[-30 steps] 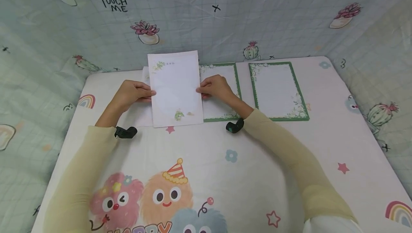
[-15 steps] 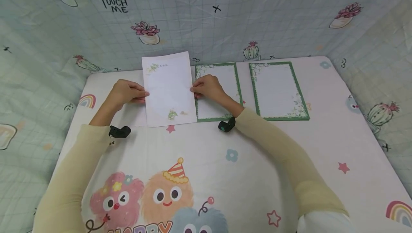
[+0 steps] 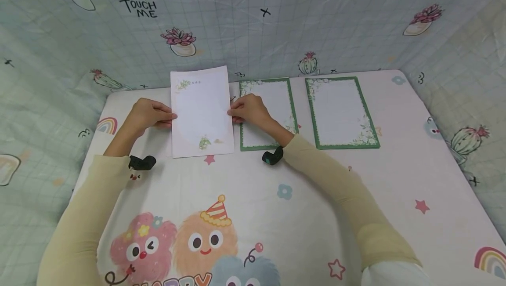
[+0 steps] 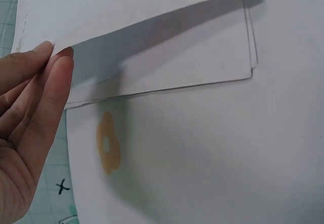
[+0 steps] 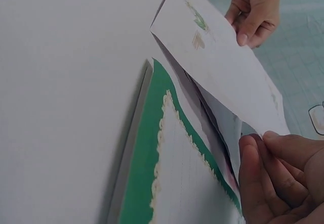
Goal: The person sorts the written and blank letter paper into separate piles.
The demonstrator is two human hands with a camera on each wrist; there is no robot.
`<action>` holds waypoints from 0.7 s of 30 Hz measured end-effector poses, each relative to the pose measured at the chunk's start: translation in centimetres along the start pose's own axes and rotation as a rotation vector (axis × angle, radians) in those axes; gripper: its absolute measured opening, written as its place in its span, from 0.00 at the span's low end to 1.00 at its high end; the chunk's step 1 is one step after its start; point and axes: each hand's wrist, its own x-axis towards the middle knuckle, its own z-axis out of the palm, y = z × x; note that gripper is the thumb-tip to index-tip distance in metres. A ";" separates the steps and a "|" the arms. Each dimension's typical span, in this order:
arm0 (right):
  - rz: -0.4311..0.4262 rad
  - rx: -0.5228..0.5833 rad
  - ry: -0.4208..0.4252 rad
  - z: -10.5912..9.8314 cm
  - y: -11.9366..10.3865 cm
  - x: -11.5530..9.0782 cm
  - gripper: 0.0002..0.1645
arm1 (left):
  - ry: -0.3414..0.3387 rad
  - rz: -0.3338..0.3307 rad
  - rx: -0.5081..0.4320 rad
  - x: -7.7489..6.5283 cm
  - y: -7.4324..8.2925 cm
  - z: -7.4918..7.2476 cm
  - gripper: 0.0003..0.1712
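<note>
A white sheet of paper (image 3: 201,114) with small green leaf prints is held up between both hands. My left hand (image 3: 148,114) pinches its left edge between thumb and fingers. The right hand (image 3: 250,111) pinches the opposite edge, thumb on top. Beneath the raised sheet, other white sheets (image 4: 202,62) lie on the table, seen in the left wrist view with a gap and shadow under the lifted paper. Just right of it lies a green-bordered pad (image 3: 269,121), partly covered by the right hand and forearm in the head view.
A second green-bordered pad (image 3: 341,112) lies farther right. The table is covered with a white cloth (image 3: 308,233) printed with cartoon figures. Behind it hangs a cactus-print curtain (image 3: 253,35). Each wrist wears a black camera (image 3: 143,163).
Both hands have carried the sheet leftward, over the sheets on the left, and slightly lower. The middle green-bordered pad, partly covered before, now shows its left border.
</note>
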 end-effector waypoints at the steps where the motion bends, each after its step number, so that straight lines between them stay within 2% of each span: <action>1: -0.002 0.004 0.001 0.1 0.0 0.0 0.08 | 0.001 0.001 -0.006 0.0 -0.1 0.0 0.22; 6: 0.001 -0.011 -0.013 0.7 -0.1 0.1 0.08 | -0.005 -0.002 -0.037 0.2 -0.5 -0.2 0.22; 21: 0.034 0.028 -0.024 2.3 0.2 0.6 0.08 | -0.003 -0.020 -0.042 1.1 -1.4 -0.4 0.21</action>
